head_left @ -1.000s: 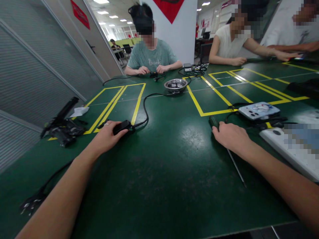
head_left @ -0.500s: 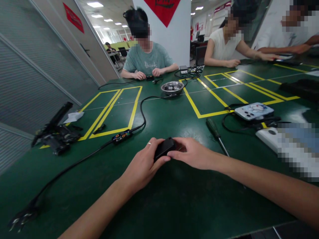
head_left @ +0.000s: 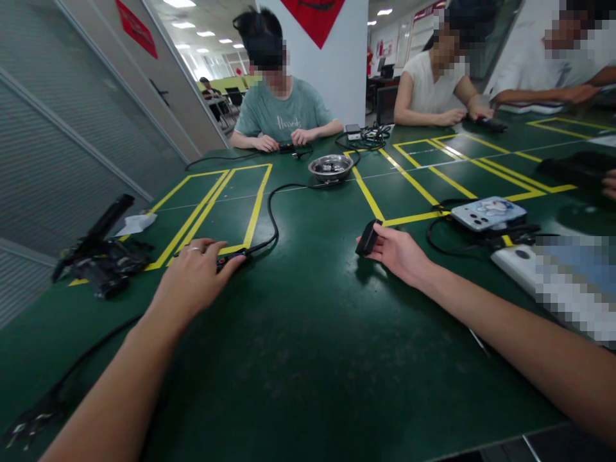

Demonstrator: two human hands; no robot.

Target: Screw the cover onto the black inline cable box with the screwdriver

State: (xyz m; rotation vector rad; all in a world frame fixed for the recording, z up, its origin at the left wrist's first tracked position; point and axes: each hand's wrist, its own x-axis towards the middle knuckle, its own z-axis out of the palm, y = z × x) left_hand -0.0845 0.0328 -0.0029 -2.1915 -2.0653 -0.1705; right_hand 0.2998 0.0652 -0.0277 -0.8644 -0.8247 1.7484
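Note:
My right hand pinches a small black plastic housing piece between thumb and fingers, raised a little over the green table. At the left, my left hand reaches over an opened inline unit on a black power cord. Its fingers are apart and the thumb lies along the unit, partly covering it; whether it grips anything is hidden. The cord's plug rests at the lower left. Under my right forearm, only a screwdriver's metal shaft shows.
Black plastic parts are piled at the left beside white paper. A metal bowl holds small parts. A phone and cables lie at the right. Co-workers sit across the green table, which has yellow tape lines.
My hands have parted. The right carries the black housing piece forward and right; the left has let go of it and moved left to the cord's inline unit.

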